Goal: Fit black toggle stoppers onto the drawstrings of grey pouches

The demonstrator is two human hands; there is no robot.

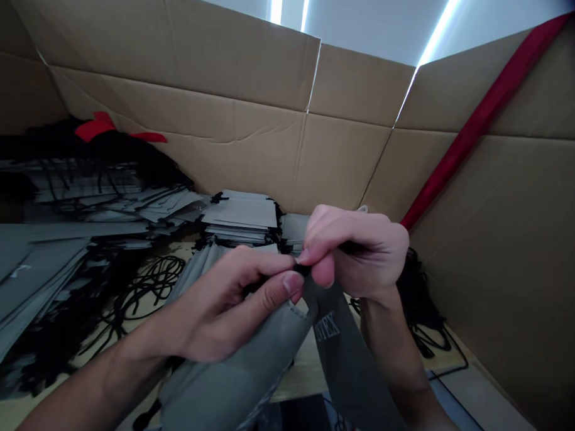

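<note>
At the centre of the head view, we observe the left hand (224,306) and right hand (364,250), thumbs and fingers closed, pinching a small black piece (302,269) between them; lettered grey fabric (342,364) hangs just below. Around this grip, we find cardboard walls (247,132) bordering grey stacks (240,212) at left and centre, and black cords (415,293) on either side.

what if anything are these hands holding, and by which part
The left hand and right hand hold a grey bag, fingertips pinching the black cord at its edge.
</note>
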